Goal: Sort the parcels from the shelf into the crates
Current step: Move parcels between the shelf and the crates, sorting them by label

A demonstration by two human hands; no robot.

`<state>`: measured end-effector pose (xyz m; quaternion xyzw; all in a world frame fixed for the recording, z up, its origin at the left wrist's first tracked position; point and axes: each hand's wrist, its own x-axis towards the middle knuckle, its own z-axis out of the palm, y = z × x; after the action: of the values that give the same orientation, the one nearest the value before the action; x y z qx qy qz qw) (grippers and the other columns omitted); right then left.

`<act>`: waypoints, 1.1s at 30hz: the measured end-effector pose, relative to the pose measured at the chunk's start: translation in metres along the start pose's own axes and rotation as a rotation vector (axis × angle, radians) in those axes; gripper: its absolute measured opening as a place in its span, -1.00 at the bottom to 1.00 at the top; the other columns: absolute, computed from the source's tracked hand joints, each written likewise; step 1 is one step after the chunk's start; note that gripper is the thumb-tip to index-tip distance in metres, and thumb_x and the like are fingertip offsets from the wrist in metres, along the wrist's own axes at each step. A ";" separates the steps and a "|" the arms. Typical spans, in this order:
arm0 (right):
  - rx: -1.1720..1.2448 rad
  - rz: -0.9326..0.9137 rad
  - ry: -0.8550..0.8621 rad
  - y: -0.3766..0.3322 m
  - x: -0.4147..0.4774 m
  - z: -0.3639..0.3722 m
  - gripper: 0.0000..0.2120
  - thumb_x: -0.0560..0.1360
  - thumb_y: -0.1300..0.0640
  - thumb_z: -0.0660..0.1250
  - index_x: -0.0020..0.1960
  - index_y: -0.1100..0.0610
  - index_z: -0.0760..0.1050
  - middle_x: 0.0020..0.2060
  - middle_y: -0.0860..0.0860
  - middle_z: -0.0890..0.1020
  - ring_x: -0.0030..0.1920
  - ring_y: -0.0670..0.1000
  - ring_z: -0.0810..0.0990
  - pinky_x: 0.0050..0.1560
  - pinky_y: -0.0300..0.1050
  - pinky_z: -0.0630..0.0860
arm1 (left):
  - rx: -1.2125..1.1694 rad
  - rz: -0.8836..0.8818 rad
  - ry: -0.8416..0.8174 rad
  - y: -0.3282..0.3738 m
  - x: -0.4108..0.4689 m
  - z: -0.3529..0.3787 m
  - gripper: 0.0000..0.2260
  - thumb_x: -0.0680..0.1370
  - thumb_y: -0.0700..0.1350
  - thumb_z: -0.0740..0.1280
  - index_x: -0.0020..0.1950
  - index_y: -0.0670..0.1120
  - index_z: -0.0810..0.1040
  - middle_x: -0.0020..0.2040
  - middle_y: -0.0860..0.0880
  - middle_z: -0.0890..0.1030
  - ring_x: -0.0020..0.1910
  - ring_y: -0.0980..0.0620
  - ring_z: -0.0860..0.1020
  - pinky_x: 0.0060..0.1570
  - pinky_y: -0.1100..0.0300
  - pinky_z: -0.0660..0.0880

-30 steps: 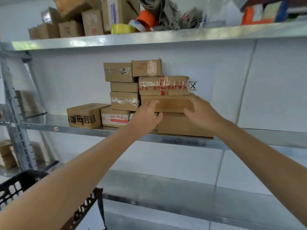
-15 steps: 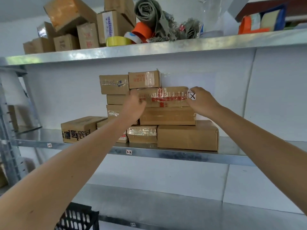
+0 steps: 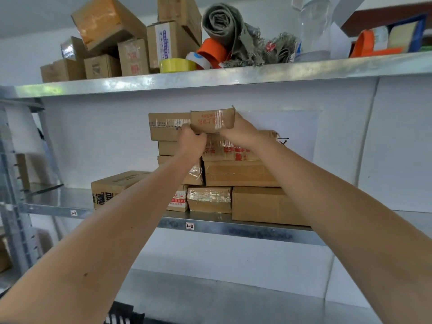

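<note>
A stack of brown cardboard parcels stands on the middle metal shelf (image 3: 257, 232). On top of the stack is a small taped parcel (image 3: 211, 120) with red print. My left hand (image 3: 192, 142) grips its lower left corner and my right hand (image 3: 240, 133) holds its right side and underside. Below it lies a wide parcel with red tape (image 3: 233, 150), then a plain flat parcel (image 3: 238, 173). A black crate (image 3: 124, 315) shows only its rim at the bottom edge.
More parcels sit left of my hands, among them a box with black lettering (image 3: 112, 188). The top shelf (image 3: 210, 78) holds cartons, a yellow tape roll (image 3: 177, 65), an orange tape dispenser (image 3: 211, 54) and a rolled grey cloth (image 3: 224, 26). A bare shelf lies below.
Both hands rose from the lower parcels to the small top parcel and closed on it. The view tilted upward, so the crate slid almost out of sight.
</note>
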<state>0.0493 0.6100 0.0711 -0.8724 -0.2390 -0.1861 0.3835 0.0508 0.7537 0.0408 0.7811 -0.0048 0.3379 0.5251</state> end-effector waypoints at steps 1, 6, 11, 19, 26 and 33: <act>0.015 0.029 -0.004 0.001 0.002 0.002 -0.36 0.56 0.10 0.27 0.57 0.13 0.10 0.32 0.03 0.48 0.25 0.05 0.49 0.24 -0.03 0.47 | -0.045 -0.028 0.000 0.000 0.000 0.000 -0.66 0.62 -0.25 0.22 0.40 -0.14 0.38 0.19 -0.13 0.58 -0.18 0.07 0.52 -0.35 0.30 0.41; 0.133 0.052 0.088 0.007 0.002 0.000 -0.50 0.54 0.19 0.28 0.45 0.12 0.28 0.21 0.06 0.54 0.08 0.00 0.56 -0.03 -0.13 0.53 | -0.191 -0.064 -0.042 0.001 -0.006 -0.004 -0.64 0.61 -0.25 0.22 0.42 -0.13 0.44 0.12 0.02 0.60 -0.22 0.25 0.46 -0.42 0.48 0.35; 0.235 -0.022 0.217 0.006 -0.020 -0.013 -0.50 0.54 0.20 0.26 0.44 0.07 0.22 0.21 0.00 0.45 -0.14 -0.08 0.54 -0.39 -0.34 0.41 | -0.302 -0.001 -0.069 0.001 -0.029 -0.009 -0.76 0.60 -0.19 0.27 0.27 -0.10 0.52 0.01 0.10 0.59 -0.04 0.28 0.54 -0.16 0.46 0.42; 0.510 -0.019 0.346 0.024 -0.095 -0.009 -0.76 0.61 -0.16 0.19 0.07 0.00 0.32 0.12 0.04 0.51 0.16 -0.03 0.56 0.02 -0.17 0.61 | -0.649 -0.059 0.042 -0.021 -0.111 -0.009 -0.87 0.65 -0.14 0.22 0.01 -0.17 0.53 0.02 -0.09 0.68 0.09 0.03 0.66 -0.04 0.31 0.58; 0.568 0.224 0.274 0.065 -0.174 0.025 -0.66 0.50 -0.23 0.35 0.10 -0.03 0.43 0.01 -0.12 0.56 0.00 -0.17 0.53 -0.13 -0.25 0.41 | -0.513 -0.111 0.084 -0.051 -0.209 -0.013 -0.56 0.57 0.22 0.26 0.04 -0.17 0.55 0.09 -0.22 0.63 0.13 -0.17 0.60 0.22 -0.08 0.54; 0.482 0.176 0.132 0.101 -0.265 0.090 -0.79 0.57 -0.09 0.31 0.21 -0.19 0.46 0.10 -0.11 0.46 -0.03 -0.41 0.49 -0.12 -0.60 0.38 | -0.424 -0.289 0.096 -0.096 -0.293 -0.021 -0.92 0.55 0.17 0.37 0.01 0.26 0.62 0.11 0.17 0.58 0.04 0.34 0.58 0.02 0.37 0.42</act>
<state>-0.0977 0.5462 -0.1790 -0.7592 -0.1740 -0.1462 0.6098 -0.1516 0.7127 -0.1893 0.6291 0.0608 0.2875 0.7196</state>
